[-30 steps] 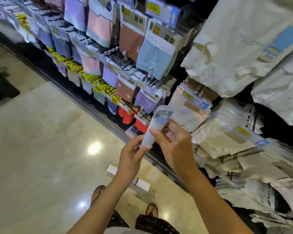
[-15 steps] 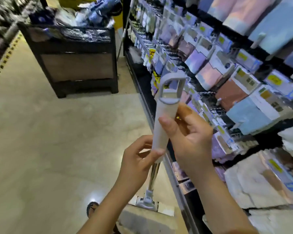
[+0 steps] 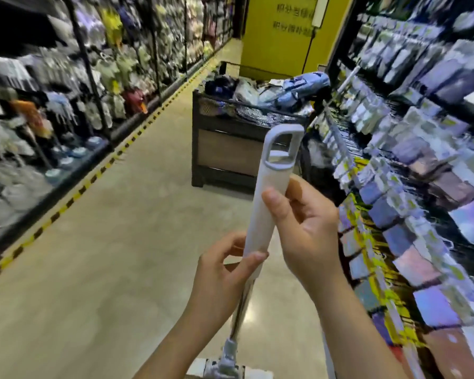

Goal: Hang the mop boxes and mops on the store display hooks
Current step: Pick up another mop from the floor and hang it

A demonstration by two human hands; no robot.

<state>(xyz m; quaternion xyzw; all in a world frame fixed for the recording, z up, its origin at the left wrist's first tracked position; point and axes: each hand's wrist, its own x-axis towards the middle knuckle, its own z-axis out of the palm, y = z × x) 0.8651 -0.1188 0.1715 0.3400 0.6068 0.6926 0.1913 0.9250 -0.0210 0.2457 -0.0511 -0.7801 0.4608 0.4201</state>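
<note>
Now both hands gripped the mop handle [image 3: 268,192], left hand [image 3: 225,272] low, right hand [image 3: 307,228] higher, its loop [image 3: 283,149] pointing up toward the far hooks.

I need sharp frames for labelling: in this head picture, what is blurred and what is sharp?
Head view: shelves on both sides are smeared by motion blur; the mop handle is fairly sharp, its lower pole blurred; faint glare on the floor.
</note>
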